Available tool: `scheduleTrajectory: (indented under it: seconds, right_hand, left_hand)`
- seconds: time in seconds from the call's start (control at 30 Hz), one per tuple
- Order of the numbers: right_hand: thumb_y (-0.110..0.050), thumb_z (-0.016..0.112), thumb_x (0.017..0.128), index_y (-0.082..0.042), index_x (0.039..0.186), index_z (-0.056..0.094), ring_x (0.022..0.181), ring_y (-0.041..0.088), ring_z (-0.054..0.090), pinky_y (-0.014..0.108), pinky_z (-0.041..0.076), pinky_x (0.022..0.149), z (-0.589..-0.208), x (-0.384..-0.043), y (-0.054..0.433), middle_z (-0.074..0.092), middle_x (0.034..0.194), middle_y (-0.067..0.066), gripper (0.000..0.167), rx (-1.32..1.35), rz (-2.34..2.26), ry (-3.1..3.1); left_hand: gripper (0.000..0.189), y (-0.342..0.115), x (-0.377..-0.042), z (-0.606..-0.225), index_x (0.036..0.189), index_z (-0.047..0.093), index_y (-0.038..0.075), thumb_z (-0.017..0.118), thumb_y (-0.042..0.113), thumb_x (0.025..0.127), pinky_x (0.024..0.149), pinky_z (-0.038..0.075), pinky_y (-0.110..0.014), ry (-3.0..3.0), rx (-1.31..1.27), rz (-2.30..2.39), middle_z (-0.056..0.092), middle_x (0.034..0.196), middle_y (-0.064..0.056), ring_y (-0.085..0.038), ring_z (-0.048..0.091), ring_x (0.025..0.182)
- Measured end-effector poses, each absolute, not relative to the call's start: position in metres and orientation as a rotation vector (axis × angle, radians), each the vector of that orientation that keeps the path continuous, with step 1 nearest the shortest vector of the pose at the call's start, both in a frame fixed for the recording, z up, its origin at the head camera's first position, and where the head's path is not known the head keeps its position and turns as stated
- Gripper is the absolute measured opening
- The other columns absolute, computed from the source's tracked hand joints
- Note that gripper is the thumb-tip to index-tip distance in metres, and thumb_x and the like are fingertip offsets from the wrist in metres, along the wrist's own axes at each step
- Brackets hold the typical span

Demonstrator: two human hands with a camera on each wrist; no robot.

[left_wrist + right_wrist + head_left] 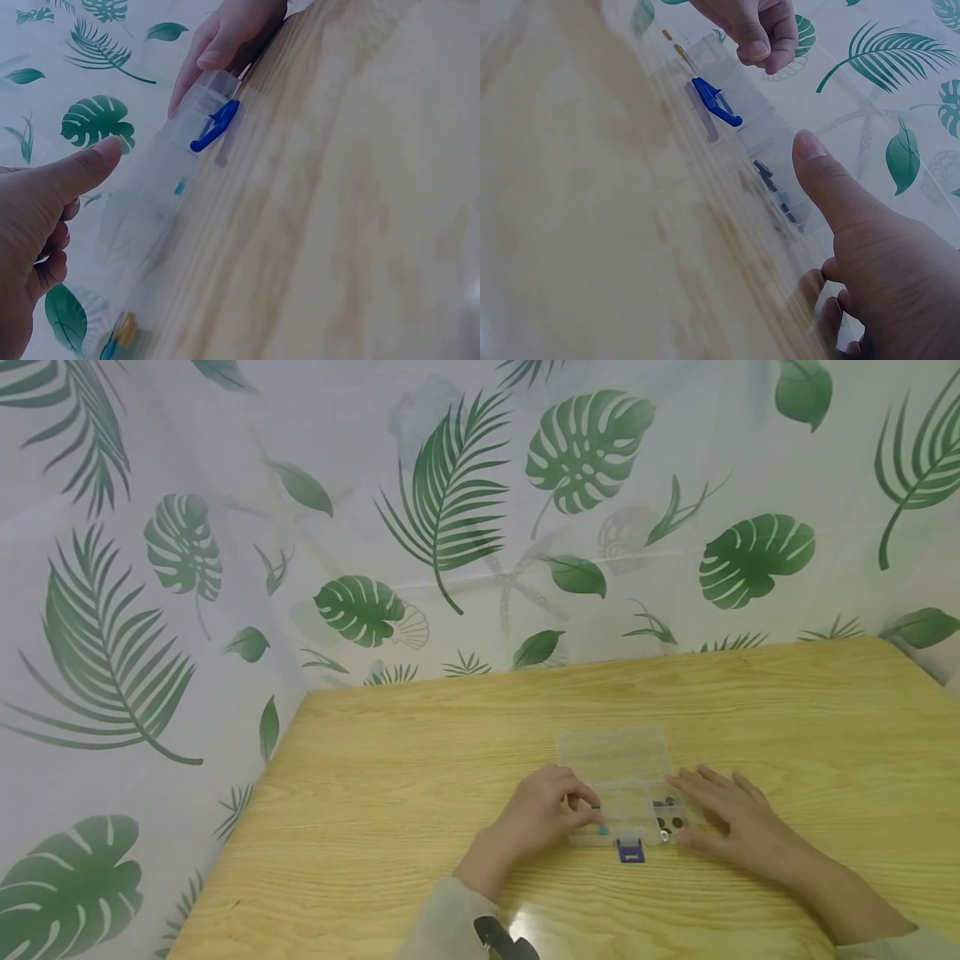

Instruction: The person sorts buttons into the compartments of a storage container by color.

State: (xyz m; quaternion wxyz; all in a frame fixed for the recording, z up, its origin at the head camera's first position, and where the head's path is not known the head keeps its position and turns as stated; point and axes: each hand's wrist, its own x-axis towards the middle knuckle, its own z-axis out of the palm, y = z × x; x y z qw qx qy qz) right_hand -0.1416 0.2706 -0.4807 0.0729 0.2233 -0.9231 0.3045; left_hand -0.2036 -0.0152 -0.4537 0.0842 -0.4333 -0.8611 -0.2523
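Observation:
A clear plastic compartment box lies on the table with its transparent lid folded back. Several small black round pieces sit in its right compartments, and a small teal piece is near the left front. My left hand hovers over the left compartments, fingers curled and thumb drawn toward them; I cannot tell whether a small piece is between the tips. My right hand rests along the box's right side, fingers spread and thumb by the front corner. A blue latch hangs open at the front.
Wood-grain table surrounds the box. Behind it and at the left hangs a white cloth with green leaf prints. In the left wrist view, a small yellow piece shows at the box's near end. A dark strap is on the left wrist.

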Motion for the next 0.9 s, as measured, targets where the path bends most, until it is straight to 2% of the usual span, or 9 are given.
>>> scheduleTrajectory:
  seconds: [0.4,0.57,0.9]
  right_hand:
    - [-0.031,0.068,0.086,-0.017,0.145,0.037,0.132,0.051,0.027,0.058,-0.005,0.111,-0.484,-0.143,0.271,0.04,0.143,0.024,0.068,0.674,0.923,-2.773]
    - [-0.031,0.068,0.085,-0.016,0.145,0.037,0.132,0.052,0.027,0.058,-0.005,0.111,-0.484,-0.143,0.271,0.04,0.143,0.025,0.069,0.669,0.923,-2.775]
    - [-0.031,0.068,0.085,-0.015,0.144,0.039,0.13,0.053,0.029,0.06,-0.003,0.111,-0.483,-0.143,0.271,0.041,0.141,0.026,0.067,0.669,0.909,-2.769]
  left_hand:
    - [0.016,-0.045,-0.208,-0.453,0.09,0.072,0.019,0.072,0.033,0.082,0.063,0.038,-0.014,-2.697,-1.05,-0.97,0.05,0.074,0.012,-0.003,0.043,0.075]
    - [0.015,-0.062,-0.212,-0.453,0.09,0.071,0.019,0.072,0.033,0.083,0.066,0.04,-0.018,-2.789,-0.923,-1.067,0.048,0.074,0.013,-0.005,0.043,0.077]
    - [0.018,-0.089,-0.219,-0.462,0.091,0.069,0.02,0.071,0.037,0.083,0.068,0.042,-0.023,-2.838,-0.834,-1.187,0.05,0.077,0.011,-0.009,0.045,0.079]
